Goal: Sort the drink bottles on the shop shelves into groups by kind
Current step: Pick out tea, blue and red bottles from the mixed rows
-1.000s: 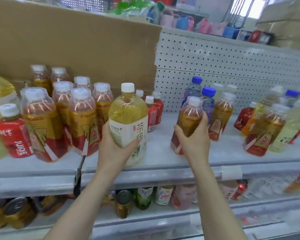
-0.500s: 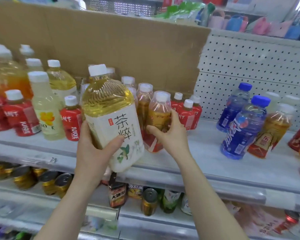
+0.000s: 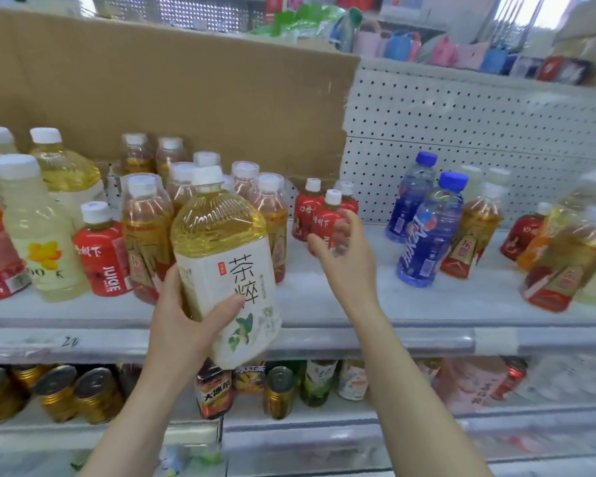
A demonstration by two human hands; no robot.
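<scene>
Sorting looks partly done. Amber tea bottles [image 3: 145, 218] stand bunched at centre-left, small red bottles [image 3: 310, 208] huddle at centre, and two blue-capped bottles [image 3: 427, 232] pair up right of centre. The far right of the shelf [image 3: 324, 304] holds a blurred mix, seemingly amber, red and pale bottles, not yet sorted.

The large tea bottle [image 3: 221, 256] has golden liquid, a white cap and a white label with a leaf sprig. It hangs at centre frame before the shelf edge, slightly tilted, with the left hand [image 3: 183, 325] wrapped round its lower body. The right hand [image 3: 344, 256] hovers by the small red bottles, fingers loosely spread, holding nothing. A matching big bottle [image 3: 66, 173] at upper left is probably its group.
</scene>
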